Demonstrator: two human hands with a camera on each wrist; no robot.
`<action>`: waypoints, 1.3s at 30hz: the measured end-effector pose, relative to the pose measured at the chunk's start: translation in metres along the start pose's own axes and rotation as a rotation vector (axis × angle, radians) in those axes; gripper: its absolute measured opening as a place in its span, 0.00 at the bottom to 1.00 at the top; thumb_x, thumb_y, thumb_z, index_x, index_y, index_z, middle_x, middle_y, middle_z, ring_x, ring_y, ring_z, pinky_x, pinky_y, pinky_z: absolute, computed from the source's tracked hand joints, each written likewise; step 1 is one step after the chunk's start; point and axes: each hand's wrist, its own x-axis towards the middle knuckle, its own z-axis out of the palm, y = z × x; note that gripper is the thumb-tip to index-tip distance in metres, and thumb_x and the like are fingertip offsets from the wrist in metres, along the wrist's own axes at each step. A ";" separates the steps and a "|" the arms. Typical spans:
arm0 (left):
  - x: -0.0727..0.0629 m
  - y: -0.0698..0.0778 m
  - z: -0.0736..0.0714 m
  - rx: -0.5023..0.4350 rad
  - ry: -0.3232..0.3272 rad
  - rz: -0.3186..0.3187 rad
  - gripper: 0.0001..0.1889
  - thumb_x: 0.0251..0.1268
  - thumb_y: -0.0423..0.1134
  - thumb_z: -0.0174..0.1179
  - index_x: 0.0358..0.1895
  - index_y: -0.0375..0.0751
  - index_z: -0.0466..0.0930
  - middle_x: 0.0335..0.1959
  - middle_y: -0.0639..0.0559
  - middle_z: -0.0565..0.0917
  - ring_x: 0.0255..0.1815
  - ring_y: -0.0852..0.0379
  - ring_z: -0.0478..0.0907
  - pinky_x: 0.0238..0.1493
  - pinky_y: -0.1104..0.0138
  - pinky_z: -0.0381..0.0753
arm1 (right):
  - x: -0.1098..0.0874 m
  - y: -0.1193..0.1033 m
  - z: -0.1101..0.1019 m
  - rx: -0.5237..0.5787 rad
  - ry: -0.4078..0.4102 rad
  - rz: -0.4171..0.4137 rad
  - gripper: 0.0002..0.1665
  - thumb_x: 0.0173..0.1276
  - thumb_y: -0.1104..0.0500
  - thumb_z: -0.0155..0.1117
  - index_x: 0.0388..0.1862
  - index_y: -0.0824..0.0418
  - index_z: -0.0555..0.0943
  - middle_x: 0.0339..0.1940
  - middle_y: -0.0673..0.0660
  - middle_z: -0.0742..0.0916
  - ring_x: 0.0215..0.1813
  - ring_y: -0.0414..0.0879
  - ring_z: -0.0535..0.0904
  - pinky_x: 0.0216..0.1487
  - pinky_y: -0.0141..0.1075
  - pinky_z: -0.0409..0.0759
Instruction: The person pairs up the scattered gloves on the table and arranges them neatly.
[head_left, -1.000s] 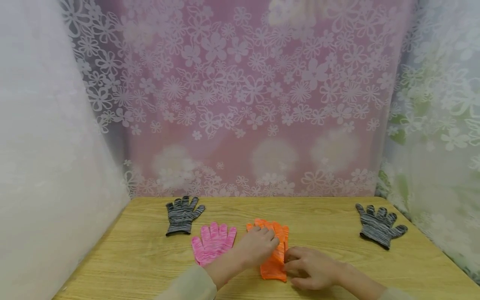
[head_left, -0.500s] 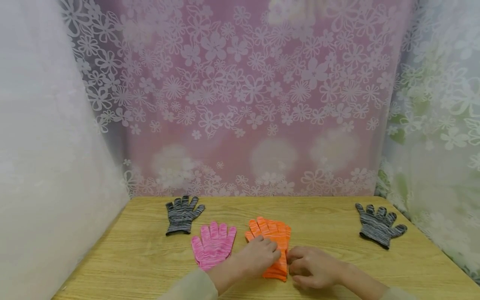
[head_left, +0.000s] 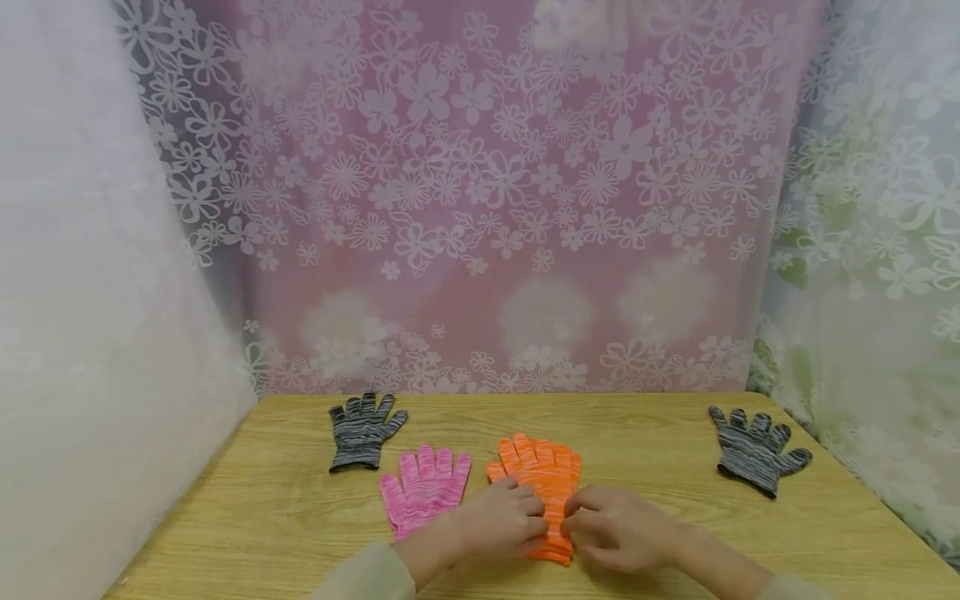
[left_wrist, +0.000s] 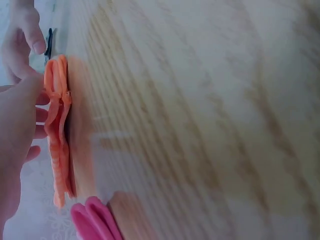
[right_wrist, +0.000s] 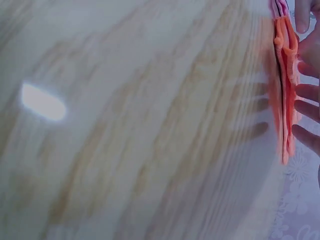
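Observation:
Orange knit gloves (head_left: 546,475) lie stacked on the wooden table, fingers pointing away from me and cuffs toward me. My left hand (head_left: 501,518) is at their left edge, its fingertips on the fabric near the wrist part. At the opposite edge is my right hand (head_left: 626,529), with loosely bent fingers touching the side. The left wrist view shows the orange cuffs (left_wrist: 59,100) edge-on, in layers. Seen from the right wrist, extended fingers (right_wrist: 307,107) reach the layered orange edge (right_wrist: 285,90). A pink glove (head_left: 426,493) lies just left, its lower part hidden by my left arm.
A grey-and-black striped glove (head_left: 358,435) lies at the back left of the table (head_left: 645,433). Another grey striped glove (head_left: 759,450) is near the right edge. A pink flowered curtain (head_left: 487,208) hangs behind, with pale sheets on both sides.
My left hand has slid from the top of the orange gloves toward their left edge and cuffs. The orange gloves' fingers have become more uncovered and spread. My right hand has stayed beside them.

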 end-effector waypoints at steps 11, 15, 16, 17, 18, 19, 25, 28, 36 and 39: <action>-0.003 -0.001 0.002 -0.087 -0.071 0.030 0.12 0.68 0.54 0.48 0.37 0.57 0.80 0.29 0.65 0.72 0.29 0.70 0.67 0.28 0.77 0.62 | 0.006 0.000 0.002 0.018 -0.046 -0.028 0.08 0.64 0.55 0.60 0.43 0.50 0.79 0.44 0.49 0.78 0.44 0.37 0.74 0.45 0.29 0.72; -0.003 -0.001 0.003 -0.066 -0.063 0.039 0.11 0.68 0.54 0.49 0.37 0.57 0.80 0.30 0.65 0.72 0.29 0.70 0.67 0.27 0.78 0.62 | 0.007 -0.001 0.001 0.013 -0.082 0.022 0.08 0.65 0.54 0.60 0.42 0.51 0.79 0.44 0.49 0.78 0.45 0.38 0.75 0.44 0.31 0.74; -0.003 -0.001 0.003 -0.064 -0.067 0.039 0.11 0.68 0.54 0.49 0.38 0.57 0.80 0.30 0.65 0.72 0.29 0.70 0.67 0.27 0.78 0.63 | 0.008 -0.002 0.001 0.017 -0.091 0.035 0.08 0.65 0.54 0.59 0.42 0.51 0.79 0.45 0.49 0.78 0.45 0.38 0.75 0.44 0.31 0.74; -0.003 -0.001 0.004 -0.063 -0.071 0.039 0.12 0.68 0.54 0.49 0.38 0.56 0.80 0.30 0.65 0.72 0.30 0.70 0.67 0.27 0.78 0.63 | 0.008 -0.002 0.001 0.021 -0.099 0.046 0.08 0.65 0.54 0.59 0.42 0.52 0.79 0.45 0.49 0.78 0.45 0.38 0.75 0.43 0.31 0.74; -0.003 -0.001 0.004 -0.061 -0.074 0.038 0.12 0.67 0.54 0.49 0.38 0.57 0.80 0.30 0.65 0.72 0.30 0.70 0.66 0.27 0.78 0.62 | 0.008 -0.002 0.001 0.025 -0.103 0.052 0.08 0.65 0.54 0.59 0.42 0.52 0.79 0.45 0.49 0.78 0.44 0.37 0.75 0.43 0.31 0.74; -0.003 -0.001 0.004 -0.059 -0.078 0.037 0.12 0.67 0.55 0.49 0.38 0.57 0.79 0.30 0.65 0.72 0.29 0.70 0.66 0.26 0.78 0.62 | 0.008 -0.002 0.001 0.031 -0.108 0.058 0.08 0.65 0.54 0.59 0.42 0.52 0.79 0.45 0.49 0.78 0.44 0.37 0.75 0.43 0.31 0.74; -0.002 0.000 0.001 -0.068 -0.084 0.031 0.12 0.67 0.55 0.50 0.41 0.56 0.79 0.33 0.64 0.73 0.33 0.69 0.68 0.29 0.78 0.64 | 0.007 -0.002 -0.001 0.079 -0.133 0.107 0.08 0.66 0.54 0.58 0.43 0.52 0.79 0.46 0.50 0.78 0.45 0.38 0.75 0.43 0.31 0.75; -0.002 0.002 -0.001 -0.099 -0.089 0.034 0.12 0.68 0.54 0.50 0.44 0.56 0.79 0.36 0.64 0.74 0.39 0.69 0.70 0.34 0.77 0.67 | 0.006 -0.001 -0.004 0.117 -0.133 0.153 0.08 0.67 0.56 0.58 0.44 0.53 0.79 0.46 0.51 0.78 0.45 0.39 0.76 0.42 0.32 0.76; 0.000 0.006 -0.002 -0.121 -0.070 0.047 0.08 0.67 0.48 0.53 0.42 0.55 0.80 0.38 0.64 0.76 0.41 0.69 0.72 0.37 0.79 0.69 | 0.007 0.009 -0.008 0.046 -0.086 0.293 0.06 0.66 0.59 0.59 0.41 0.54 0.81 0.42 0.48 0.79 0.42 0.39 0.76 0.40 0.33 0.76; 0.000 0.007 0.000 -0.138 -0.070 0.053 0.07 0.67 0.47 0.54 0.42 0.54 0.80 0.36 0.64 0.76 0.40 0.69 0.72 0.36 0.79 0.69 | 0.011 0.012 -0.007 0.001 -0.071 0.280 0.05 0.64 0.60 0.61 0.38 0.54 0.81 0.39 0.48 0.79 0.40 0.38 0.76 0.38 0.33 0.76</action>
